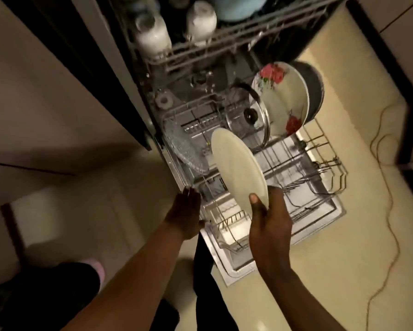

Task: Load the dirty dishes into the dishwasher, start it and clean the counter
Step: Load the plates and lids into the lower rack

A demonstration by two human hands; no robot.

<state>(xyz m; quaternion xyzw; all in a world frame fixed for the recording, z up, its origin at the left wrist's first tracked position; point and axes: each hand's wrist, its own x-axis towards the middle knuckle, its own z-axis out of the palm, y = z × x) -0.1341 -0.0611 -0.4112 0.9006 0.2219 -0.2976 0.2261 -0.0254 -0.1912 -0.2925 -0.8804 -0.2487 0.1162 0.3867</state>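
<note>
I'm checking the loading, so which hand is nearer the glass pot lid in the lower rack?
Right. The right hand holds the cream plate just below the glass lid; the left hand hangs open farther off, by the rack's left edge.

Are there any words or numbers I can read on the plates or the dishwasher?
None: no readable word, number or brand shows anywhere.
The round plate with red flowers carries only a picture, no writing.
The plain cream round plate, held by the right hand, is blank.
The dishwasher's wire lower rack shows no label.
</note>
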